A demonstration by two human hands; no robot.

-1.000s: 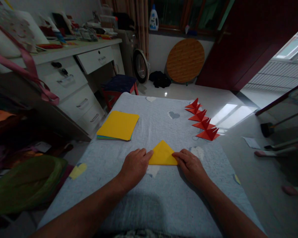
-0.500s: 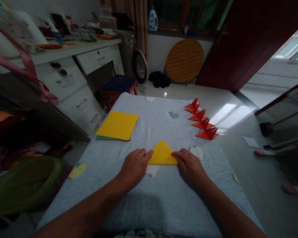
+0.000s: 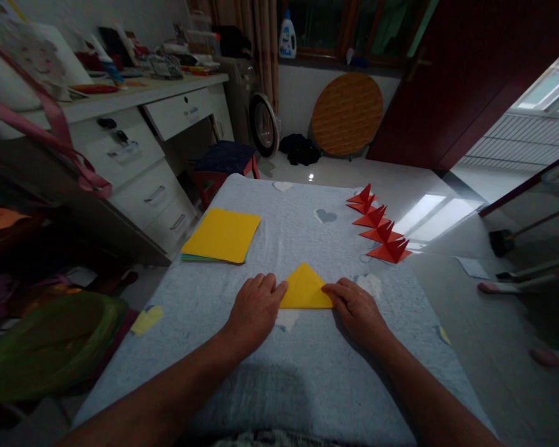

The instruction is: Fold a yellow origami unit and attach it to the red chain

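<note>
Yellow folded paper triangle (image 3: 306, 288) held at both ends on a cloth-covered tabletop (image 3: 302, 385)

Through the head camera I view the near half of the tabletop, dressed in a pale blue-grey cloth with a pattern of hearts. The yellow folded paper triangle lies flat near its middle, its apex directed away from me and its long straight edge toward me. My left hand (image 3: 253, 305) holds the left end of the triangle, thumb and fingers drawn narrow at the corner. My right hand (image 3: 358, 308) holds the right end likewise, thumb and forefinger close together; how much of the paper lies beneath either set of fingertips I cannot tell.

Beyond the left hand, and apart from it, rests a stack of square paper sheets (image 3: 222, 236), yellow on top, with blue and green edges showing below. Along the far right side of the tabletop stands a slanting row of red, pointed folded-paper pieces (image 3: 374, 217), well apart from the triangle.

Past the far left corner is a red-legged stool with a dark blue seat (image 3: 226, 155), near a front-loading washing machine (image 3: 242, 84) whose round door stands open. A round wooden board (image 3: 348, 113) leans against the wall behind.
</note>
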